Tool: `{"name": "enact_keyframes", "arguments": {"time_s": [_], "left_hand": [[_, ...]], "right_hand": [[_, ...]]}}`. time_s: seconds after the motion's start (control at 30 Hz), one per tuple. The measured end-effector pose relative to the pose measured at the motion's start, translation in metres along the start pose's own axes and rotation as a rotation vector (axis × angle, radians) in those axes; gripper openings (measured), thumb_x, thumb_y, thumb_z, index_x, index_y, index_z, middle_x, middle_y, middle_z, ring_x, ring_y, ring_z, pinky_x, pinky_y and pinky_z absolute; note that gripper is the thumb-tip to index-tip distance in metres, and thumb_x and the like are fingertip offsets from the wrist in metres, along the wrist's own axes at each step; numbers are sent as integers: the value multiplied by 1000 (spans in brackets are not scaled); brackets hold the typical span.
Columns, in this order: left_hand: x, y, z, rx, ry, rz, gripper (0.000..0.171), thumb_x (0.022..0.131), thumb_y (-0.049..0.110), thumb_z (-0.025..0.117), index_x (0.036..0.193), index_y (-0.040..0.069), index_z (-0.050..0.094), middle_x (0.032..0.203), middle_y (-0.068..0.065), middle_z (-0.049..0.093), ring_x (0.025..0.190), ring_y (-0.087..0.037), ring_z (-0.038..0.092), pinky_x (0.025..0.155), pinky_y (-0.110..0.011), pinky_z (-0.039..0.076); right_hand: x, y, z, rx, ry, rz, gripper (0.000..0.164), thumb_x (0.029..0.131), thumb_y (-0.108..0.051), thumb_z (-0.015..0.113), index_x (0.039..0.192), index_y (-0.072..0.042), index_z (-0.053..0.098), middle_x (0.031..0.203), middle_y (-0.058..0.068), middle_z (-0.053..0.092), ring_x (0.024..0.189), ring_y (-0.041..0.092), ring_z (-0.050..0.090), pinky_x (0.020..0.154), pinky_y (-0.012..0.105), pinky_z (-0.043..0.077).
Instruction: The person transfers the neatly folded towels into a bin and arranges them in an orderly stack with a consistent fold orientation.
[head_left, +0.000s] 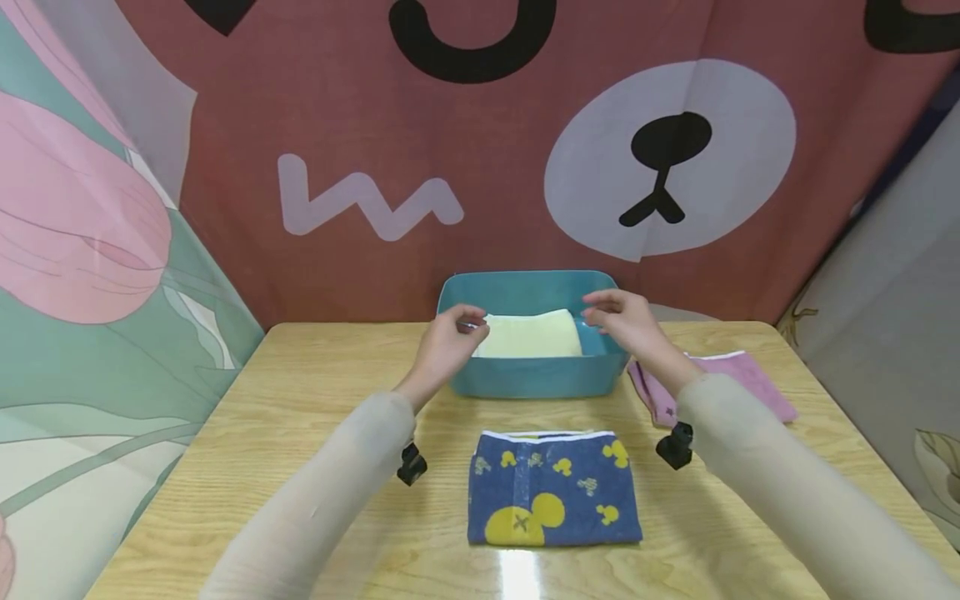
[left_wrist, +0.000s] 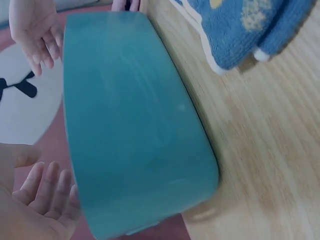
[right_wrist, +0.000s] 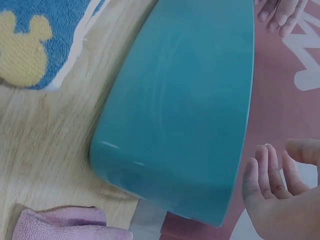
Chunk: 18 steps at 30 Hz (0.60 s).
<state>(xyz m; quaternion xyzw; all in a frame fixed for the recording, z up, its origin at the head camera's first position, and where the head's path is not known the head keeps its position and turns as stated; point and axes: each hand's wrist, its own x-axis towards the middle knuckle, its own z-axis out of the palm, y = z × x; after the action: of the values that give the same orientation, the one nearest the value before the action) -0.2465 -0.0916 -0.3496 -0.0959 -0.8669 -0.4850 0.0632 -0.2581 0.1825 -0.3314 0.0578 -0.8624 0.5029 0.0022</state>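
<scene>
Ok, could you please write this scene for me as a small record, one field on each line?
Surface: wooden table
Container: teal bin
Inside bin: pale yellow cloth
In front of bin: folded blue cloth, yellow figures
Right of bin: pink cloth, partly hidden by the arm
Left hand: at bin's left end, contact with the yellow cloth unclear
Right hand: at bin's right end, holding nothing

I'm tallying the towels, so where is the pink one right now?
In the head view, the pink towel lies on the table, just right of the teal bin and partly hidden behind the right sleeve.
</scene>
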Motion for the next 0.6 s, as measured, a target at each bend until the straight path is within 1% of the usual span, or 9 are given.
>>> {"name": "enact_keyframes", "arguments": {"time_s": [0.13, 0.23, 0.43, 0.53, 0.6], "left_hand": [[-9, 6, 1, -11, -18, 46, 23, 97, 17, 64, 119, 12, 68, 108, -2, 68, 102, -20, 62, 81, -36, 54], [-14, 10, 1, -26, -30, 67, 23, 97, 16, 65, 119, 12, 68, 108, -2, 68, 101, -21, 63, 81, -36, 54], [-24, 14, 1, -52, -23, 104, 22, 95, 14, 67, 117, 10, 69, 105, -3, 70, 97, -20, 65, 82, -36, 54], [-31, 14, 0, -60, -32, 109, 21, 95, 14, 68, 116, 10, 69, 105, -2, 70, 98, -18, 64, 84, -35, 54], [-35, 14, -1, -65, -45, 105, 20, 95, 15, 68, 115, 12, 69, 105, 0, 69, 98, -17, 64, 86, -35, 53]], "right_hand": [[-7, -2, -1, 14, 4, -15, 37, 103, -18, 55, 134, 1, 56, 125, 23, 62, 111, 34, 62, 84, 31, 55], [-15, -3, -2, 35, 9, -20, 38, 103, -20, 55, 135, -1, 55, 125, 21, 62, 111, 32, 62, 83, 28, 54], [-31, -5, -2, 52, 16, -35, 39, 103, -22, 54, 136, -2, 54, 124, 21, 62, 110, 31, 62, 80, 23, 54], [-38, -5, -2, 62, 14, -44, 40, 103, -24, 55, 136, -2, 54, 124, 21, 62, 109, 29, 63, 79, 22, 54], [-43, -4, -3, 72, 14, -49, 40, 103, -25, 56, 136, -2, 54, 124, 20, 62, 106, 26, 64, 79, 22, 54]]}}
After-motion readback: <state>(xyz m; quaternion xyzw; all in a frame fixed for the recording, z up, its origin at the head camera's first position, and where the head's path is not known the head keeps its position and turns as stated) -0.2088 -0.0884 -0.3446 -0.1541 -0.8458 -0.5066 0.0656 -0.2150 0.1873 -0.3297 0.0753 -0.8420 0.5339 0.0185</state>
